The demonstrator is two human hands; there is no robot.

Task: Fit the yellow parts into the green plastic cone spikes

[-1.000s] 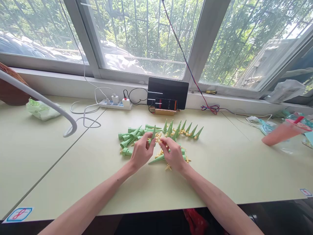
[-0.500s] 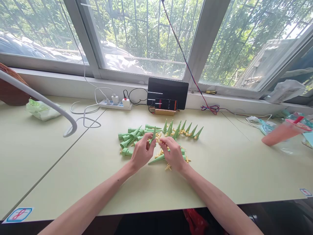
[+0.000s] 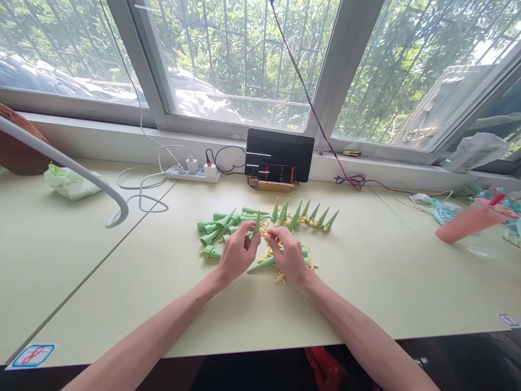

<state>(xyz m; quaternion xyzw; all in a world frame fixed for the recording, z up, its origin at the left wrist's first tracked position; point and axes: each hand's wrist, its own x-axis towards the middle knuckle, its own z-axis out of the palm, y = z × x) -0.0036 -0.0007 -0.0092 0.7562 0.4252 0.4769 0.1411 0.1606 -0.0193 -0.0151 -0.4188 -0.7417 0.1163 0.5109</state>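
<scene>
Left hand (image 3: 238, 250): fingers closed around one green spike (image 3: 257, 224), held tip upward above the middle of the heap. Right hand (image 3: 288, 252): thumb and fingertips in a narrow pinch on a small yellow piece (image 3: 267, 235), just beside the spike's lower part. Whether the two parts touch cannot be told; the join is too small to make out.

Standing spikes (image 3: 323, 218): a group of green spikes, points up, in a curved row beyond the right hand and off to its right. Yellow shows at the feet of several. Judged as the finished portion; the fit of each is not legible.

Lying spikes (image 3: 209, 238): a loose pile on their sides, left of and beyond the left hand, some with wide hollow ends showing. Judged as mostly the portion left to do. One short green part (image 3: 210, 252) lies nearest the left wrist, a speck of yellow beside it.

Long spike (image 3: 260, 265): flat on the worktop (image 3: 366, 293), between the hands, tip toward the left, its other end behind the right hand.

Loose yellow pieces (image 3: 280, 278): scattered between and around the hands, stock for further spikes, by appearance. Overall standing: partway, one unit in hand, a fair number outstanding.
</scene>
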